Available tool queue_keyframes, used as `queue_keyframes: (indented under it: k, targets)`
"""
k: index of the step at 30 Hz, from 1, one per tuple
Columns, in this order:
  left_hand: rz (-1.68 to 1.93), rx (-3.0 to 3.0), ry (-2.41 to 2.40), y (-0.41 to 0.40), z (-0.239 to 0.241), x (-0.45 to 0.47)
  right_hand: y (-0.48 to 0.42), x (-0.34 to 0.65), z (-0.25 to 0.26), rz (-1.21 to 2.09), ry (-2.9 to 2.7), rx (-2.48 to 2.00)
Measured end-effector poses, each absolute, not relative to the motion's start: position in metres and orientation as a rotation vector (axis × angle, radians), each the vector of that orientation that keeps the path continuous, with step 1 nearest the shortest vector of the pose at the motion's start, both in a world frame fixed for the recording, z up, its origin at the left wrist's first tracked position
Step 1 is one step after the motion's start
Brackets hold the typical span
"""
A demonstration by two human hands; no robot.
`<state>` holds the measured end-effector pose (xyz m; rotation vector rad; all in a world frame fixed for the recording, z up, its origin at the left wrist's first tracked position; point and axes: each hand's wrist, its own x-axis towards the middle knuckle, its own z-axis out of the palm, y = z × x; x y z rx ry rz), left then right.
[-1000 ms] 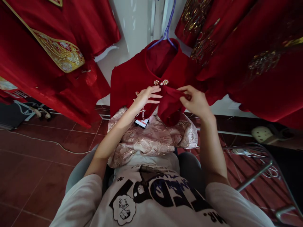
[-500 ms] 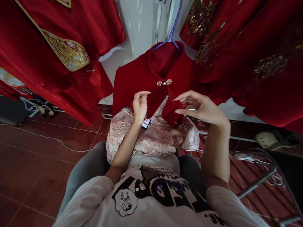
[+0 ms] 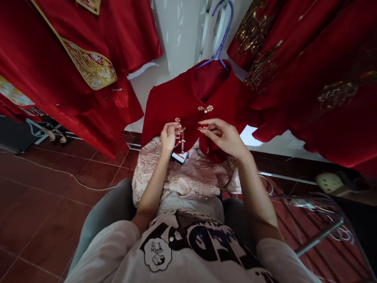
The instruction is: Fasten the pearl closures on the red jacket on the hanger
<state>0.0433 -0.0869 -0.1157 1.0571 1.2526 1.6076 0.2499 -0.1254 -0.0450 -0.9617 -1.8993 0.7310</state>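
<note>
Head view shows the left hand (image 3: 168, 138) pinching a beaded tassel ornament (image 3: 179, 131) against the red jacket (image 3: 176, 100) on its hanger (image 3: 221, 41), while the right hand (image 3: 225, 137) nips a pearl clasp (image 3: 203, 128) on the front flap. A hard tug could snap the tassel's beads or pull the jacket off the hanger; the dangling tag (image 3: 179, 157) might also snag the pink brocade (image 3: 194, 177) on the lap.
</note>
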Motion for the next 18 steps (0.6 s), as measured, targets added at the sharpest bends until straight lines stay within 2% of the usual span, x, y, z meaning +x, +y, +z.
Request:
queue_keyframes:
  k: [10, 18]
  targets:
    - [1.538, 1.223, 1.216, -0.085, -0.128, 0.037, -0.074, 0.189, -0.085, 0.679, -1.826, -1.135]
    - [1.538, 1.276, 1.23, -0.09, -0.127, 0.041, -0.071, 0.19, -0.088, 0.637, -1.818, -1.147]
